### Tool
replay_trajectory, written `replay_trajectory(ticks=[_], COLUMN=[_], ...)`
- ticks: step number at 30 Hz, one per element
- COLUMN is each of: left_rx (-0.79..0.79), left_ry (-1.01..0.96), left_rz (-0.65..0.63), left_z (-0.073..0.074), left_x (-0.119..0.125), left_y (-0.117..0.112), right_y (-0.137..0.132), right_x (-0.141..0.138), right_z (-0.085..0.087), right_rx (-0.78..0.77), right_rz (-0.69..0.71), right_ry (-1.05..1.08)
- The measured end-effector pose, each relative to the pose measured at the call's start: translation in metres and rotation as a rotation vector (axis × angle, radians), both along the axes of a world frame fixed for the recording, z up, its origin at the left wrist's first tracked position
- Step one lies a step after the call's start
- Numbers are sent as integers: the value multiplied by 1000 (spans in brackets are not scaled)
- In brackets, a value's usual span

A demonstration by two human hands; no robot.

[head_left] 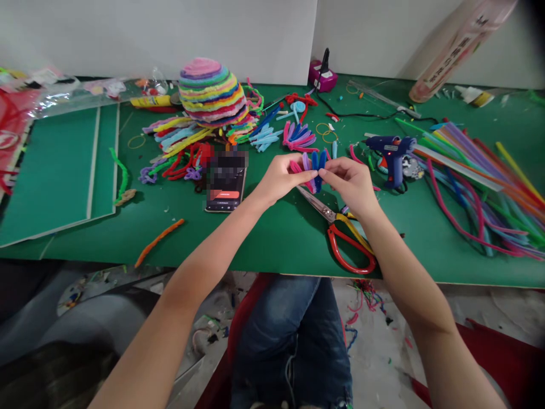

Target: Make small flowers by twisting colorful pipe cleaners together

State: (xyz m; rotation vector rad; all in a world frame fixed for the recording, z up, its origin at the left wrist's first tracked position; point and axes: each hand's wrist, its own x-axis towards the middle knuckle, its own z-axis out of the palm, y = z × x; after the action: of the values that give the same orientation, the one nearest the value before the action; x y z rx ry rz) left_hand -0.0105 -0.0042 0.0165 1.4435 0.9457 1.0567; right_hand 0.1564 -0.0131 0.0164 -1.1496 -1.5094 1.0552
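Note:
My left hand and my right hand meet above the green table and both pinch one small bundle of folded pipe cleaners, with blue, pink and purple loops sticking up between the fingertips. Directly under the hands lie scissors with red and yellow handles. A phone lies flat just left of my left hand.
A rainbow-striped dome stands at the back amid loose folded pipe cleaner pieces. A blue glue gun stands right of my hands, beside a heap of long pipe cleaners. A green board lies at left, an orange pipe cleaner near the front edge.

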Motion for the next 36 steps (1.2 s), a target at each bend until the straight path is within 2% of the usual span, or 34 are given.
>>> replay_trajectory(ticks=[9,21,36], left_rx=[31,11,52], left_ry=[50,1,33], left_rz=[12,37,49], left_z=[0,1,0], left_x=[0,-1,0], left_y=[0,3,3], right_y=[0,1,1], right_x=[0,3,1], right_z=[0,3,-3], right_rx=[-16,1,25], right_rz=[1,7,21], right_ry=[25,-4,-28])
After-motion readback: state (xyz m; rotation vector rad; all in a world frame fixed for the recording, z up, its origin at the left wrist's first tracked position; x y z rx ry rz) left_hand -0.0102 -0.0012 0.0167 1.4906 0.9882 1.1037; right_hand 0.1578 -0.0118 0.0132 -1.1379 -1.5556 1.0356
